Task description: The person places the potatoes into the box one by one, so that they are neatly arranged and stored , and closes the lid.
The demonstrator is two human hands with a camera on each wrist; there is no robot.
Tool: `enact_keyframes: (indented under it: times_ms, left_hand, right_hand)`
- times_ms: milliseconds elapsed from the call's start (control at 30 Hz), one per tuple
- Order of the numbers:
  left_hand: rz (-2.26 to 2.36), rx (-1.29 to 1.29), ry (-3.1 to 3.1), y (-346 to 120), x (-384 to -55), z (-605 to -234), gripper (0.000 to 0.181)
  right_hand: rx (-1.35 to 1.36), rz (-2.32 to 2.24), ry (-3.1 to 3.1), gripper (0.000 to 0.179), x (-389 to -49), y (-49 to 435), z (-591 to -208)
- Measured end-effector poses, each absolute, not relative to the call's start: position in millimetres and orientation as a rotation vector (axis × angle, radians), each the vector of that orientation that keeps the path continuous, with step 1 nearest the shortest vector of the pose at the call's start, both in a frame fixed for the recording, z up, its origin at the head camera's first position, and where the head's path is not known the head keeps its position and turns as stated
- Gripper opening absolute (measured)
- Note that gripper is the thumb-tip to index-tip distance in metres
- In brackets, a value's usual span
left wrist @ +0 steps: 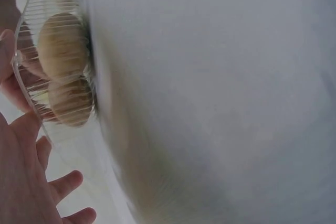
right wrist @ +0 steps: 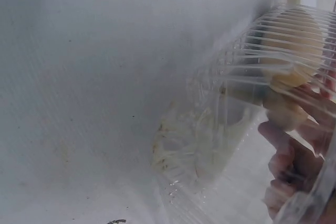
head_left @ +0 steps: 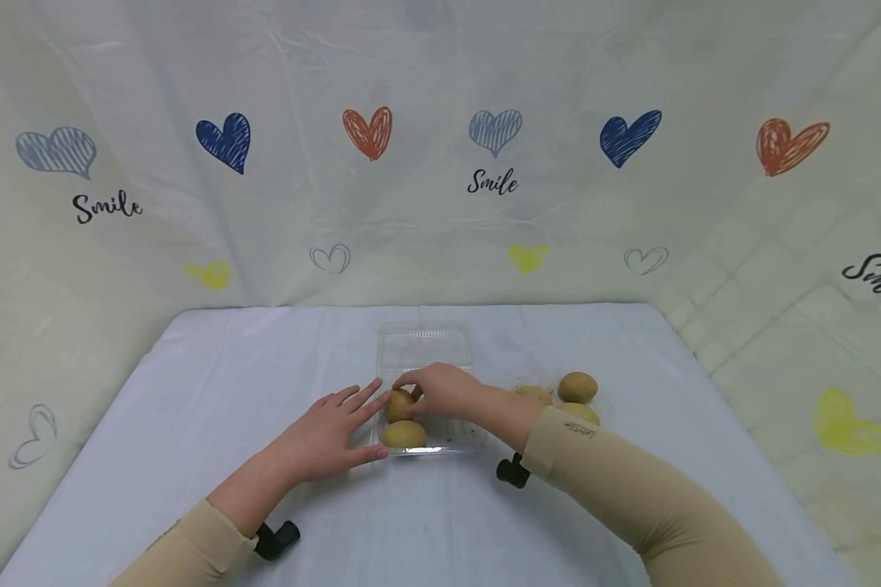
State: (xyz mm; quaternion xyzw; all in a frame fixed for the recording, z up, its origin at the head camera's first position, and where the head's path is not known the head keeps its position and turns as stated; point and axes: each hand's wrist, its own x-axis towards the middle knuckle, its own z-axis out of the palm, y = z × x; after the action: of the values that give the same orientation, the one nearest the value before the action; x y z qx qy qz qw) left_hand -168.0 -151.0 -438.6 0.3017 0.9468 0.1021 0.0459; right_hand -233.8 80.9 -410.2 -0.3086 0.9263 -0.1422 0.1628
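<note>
A clear plastic clamshell box (head_left: pixel 448 450) stands at mid-table, its lid (head_left: pixel 423 346) folded back on the far side. Inside, along the left end, lie two yellow-brown potatoes. My right hand (head_left: pixel 446 391) reaches in from above and pinches the farther potato (head_left: pixel 396 404) between thumb and fingers. The nearer potato (head_left: pixel 405 434) rests beside it against the front wall. With fingers spread, my left hand (head_left: pixel 332 436) steadies the box's left side; in the left wrist view a fingertip touches the rim (left wrist: pixel 17 59). Through the ribbed wall both potatoes (left wrist: pixel 63 45) show.
To the right of the box lie three more potatoes, one (head_left: pixel 577 387) whole in view, others (head_left: pixel 533 394) partly behind the right forearm. Crumbs of dirt speckle the white tablecloth (head_left: pixel 191 424) there. A printed curtain (head_left: pixel 426 212) hangs behind the table.
</note>
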Motion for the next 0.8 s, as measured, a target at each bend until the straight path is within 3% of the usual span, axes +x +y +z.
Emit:
enact_keyframes:
  times_ms: [800]
  left_hand:
    - [0.295,0.89,2.886,-150,-168,-438,0.085]
  right_hand:
    - [-0.818,-0.564,2.641,0.047,-237,106,-394]
